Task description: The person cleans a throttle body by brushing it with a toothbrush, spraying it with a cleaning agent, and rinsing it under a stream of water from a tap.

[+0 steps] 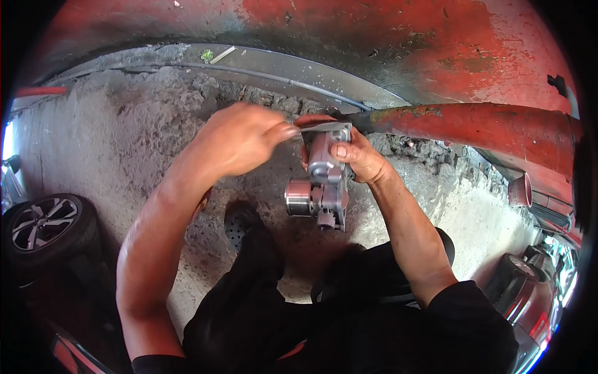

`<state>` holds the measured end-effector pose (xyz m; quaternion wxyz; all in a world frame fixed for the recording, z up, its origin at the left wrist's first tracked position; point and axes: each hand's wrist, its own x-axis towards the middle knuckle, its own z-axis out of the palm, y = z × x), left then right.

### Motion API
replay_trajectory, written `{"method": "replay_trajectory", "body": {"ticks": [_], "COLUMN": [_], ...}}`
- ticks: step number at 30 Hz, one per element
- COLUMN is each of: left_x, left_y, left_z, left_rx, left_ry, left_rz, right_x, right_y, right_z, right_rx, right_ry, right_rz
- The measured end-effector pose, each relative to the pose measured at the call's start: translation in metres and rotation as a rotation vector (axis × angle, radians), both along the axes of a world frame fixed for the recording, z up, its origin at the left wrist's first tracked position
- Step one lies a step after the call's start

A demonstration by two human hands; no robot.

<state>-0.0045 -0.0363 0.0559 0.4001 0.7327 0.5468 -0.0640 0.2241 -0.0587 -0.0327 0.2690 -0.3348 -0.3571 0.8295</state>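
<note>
My right hand (366, 161) grips a silver cast-metal car part (326, 153), thumb across its upper face and fingers behind it. The part hangs upright above the ground in front of me. A shiny round cylinder (299, 197) juts from its lower left, and a small toothed piece (326, 218) shows at its bottom end. My left hand (243, 138) is closed at the part's top left edge, blurred by motion. Its fingertips meet a thin flat edge there; whether that belongs to the part or is a separate thing I cannot tell.
A thick red pipe (473, 132) runs along the red wall (349, 37), above rough concrete (143, 124). A car wheel (47, 224) lies at the left. A small reddish pot (519, 190) is at the right, near a parked car (529, 293). My shoe (242, 224) is below.
</note>
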Motion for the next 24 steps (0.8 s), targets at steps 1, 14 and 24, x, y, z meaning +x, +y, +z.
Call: {"method": "replay_trajectory", "body": {"ticks": [1, 14, 24], "left_x": [-0.014, 0.004, -0.022], "left_y": [-0.007, 0.002, -0.046], "left_z": [-0.006, -0.004, -0.003], "left_rx": [-0.048, 0.288, 0.240], "left_ry": [0.003, -0.025, 0.035], "left_rz": [0.048, -0.084, 0.431], "right_x": [-0.001, -0.001, 0.012], "right_y": [0.002, -0.001, 0.009], "right_z": [0.002, 0.012, -0.008], "right_rx": [0.025, -0.052, 0.212], "right_ry": [-0.013, -0.173, -0.101], "right_rz": [0.020, 0.052, -0.139]}}
